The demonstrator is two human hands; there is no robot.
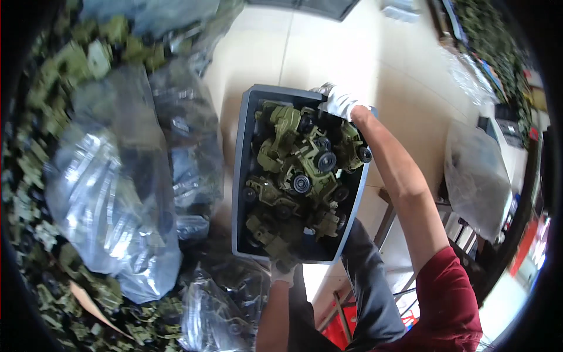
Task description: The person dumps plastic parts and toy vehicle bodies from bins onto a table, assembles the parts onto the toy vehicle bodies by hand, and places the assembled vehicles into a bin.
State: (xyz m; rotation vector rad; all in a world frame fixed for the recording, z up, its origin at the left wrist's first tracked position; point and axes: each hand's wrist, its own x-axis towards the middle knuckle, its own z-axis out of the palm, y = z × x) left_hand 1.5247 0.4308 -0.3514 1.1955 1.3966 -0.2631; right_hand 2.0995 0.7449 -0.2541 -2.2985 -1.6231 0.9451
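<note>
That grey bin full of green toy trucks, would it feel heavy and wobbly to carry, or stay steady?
The grey bin looks rigid, so it probably won't flex. Heaped with green toy trucks, it is likely fairly heavy. The left hand and right hand grip opposite ends, suggesting it needs both. The loose trucks may shift or roll if it tilts.

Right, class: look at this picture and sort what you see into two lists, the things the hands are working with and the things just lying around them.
In hand:
- grey plastic bin, held at both ends
- green toy vehicles with black wheels piled inside it
- left hand, white glove, at the near rim
- right hand, white glove, at the far rim

Lying about:
- clear plastic bags of parts
- loose green toy parts
- tiled floor
</note>
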